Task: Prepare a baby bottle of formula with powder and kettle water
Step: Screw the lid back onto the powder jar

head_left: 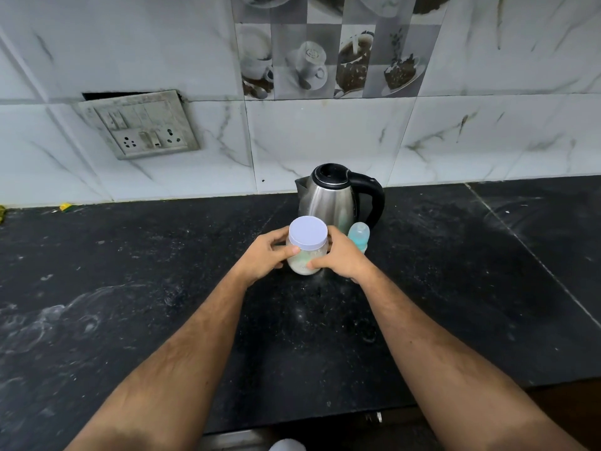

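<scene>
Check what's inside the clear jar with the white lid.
The clear jar with the white screw lid, gripped by left hand and right hand, holds whitish powder in its lower part. Fingers cover the sides, so the exact fill level cannot be seen.

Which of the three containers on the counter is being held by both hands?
The jar with the pale lid, gripped by the left hand and right hand. The kettle and baby bottle stand untouched behind it.

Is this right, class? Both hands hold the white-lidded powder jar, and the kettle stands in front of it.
Not quite. In the head view both hands, left hand and right hand, hold the powder jar, but the kettle stands behind it, toward the wall.
</scene>
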{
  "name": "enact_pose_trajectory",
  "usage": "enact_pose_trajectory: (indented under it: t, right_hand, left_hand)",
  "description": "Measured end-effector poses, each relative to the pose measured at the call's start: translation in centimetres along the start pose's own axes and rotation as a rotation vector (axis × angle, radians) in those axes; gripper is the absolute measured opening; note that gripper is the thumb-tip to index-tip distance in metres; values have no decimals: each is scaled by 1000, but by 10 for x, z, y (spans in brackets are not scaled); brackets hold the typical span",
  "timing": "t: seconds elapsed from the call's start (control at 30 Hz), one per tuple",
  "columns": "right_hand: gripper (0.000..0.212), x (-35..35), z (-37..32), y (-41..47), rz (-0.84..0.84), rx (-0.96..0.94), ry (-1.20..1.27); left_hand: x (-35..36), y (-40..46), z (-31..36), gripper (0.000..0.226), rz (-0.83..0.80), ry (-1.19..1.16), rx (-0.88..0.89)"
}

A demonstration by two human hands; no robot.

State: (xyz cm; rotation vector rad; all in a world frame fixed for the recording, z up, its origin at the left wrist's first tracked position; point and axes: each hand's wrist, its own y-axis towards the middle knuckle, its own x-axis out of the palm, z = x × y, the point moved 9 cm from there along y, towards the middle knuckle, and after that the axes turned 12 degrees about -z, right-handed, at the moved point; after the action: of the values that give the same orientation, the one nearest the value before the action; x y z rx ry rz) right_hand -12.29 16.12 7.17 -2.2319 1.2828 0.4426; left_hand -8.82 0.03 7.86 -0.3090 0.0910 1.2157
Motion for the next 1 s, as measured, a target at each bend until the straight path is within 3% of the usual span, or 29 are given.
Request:
enact_pose_trajectory:
  t: [0.8, 1.0]
  right_hand:
    - [83, 17, 46, 32, -8, 120, -75]
    - [81, 20, 42, 20, 36, 90, -110]
  left_hand:
    - [18, 43, -58, 59, -41, 48, -112]
    - [15, 39, -78, 81, 26, 27, -165]
